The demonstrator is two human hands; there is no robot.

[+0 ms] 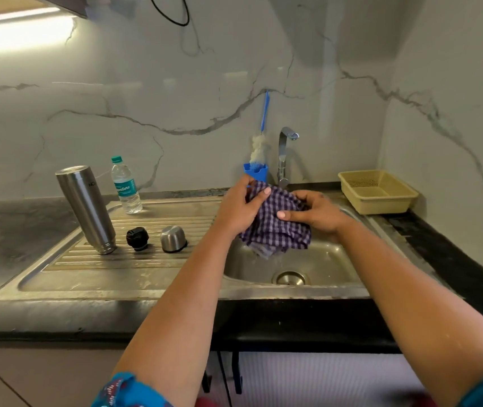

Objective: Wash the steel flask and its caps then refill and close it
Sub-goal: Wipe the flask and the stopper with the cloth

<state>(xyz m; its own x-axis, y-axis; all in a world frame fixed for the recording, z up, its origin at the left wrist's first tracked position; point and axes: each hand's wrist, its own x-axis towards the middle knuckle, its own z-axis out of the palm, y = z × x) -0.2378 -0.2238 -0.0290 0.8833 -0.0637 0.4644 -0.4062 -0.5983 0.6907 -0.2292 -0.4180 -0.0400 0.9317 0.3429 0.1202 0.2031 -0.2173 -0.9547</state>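
flask (pixel 86 208) upside-down (mouth on drainboard (pixel 152 261))

Your hands (pixel 243 205) (pixel 316 214) bunch soft checked cloth (pixel 275 230). Left of them: brushed steel flask (pixel 86 207), matt black plastic cap (pixel 137 237), steel cap (pixel 173 238). Below: dull steel sink (pixel 322 259).

A beige basket (pixel 376 191) sits on the dark bench (pixel 451 259) right of the sink (pixel 146 277), while a blue brush (pixel 263 121) stands in a blue holder (pixel 255 171) just beside the tap (pixel 284 154).
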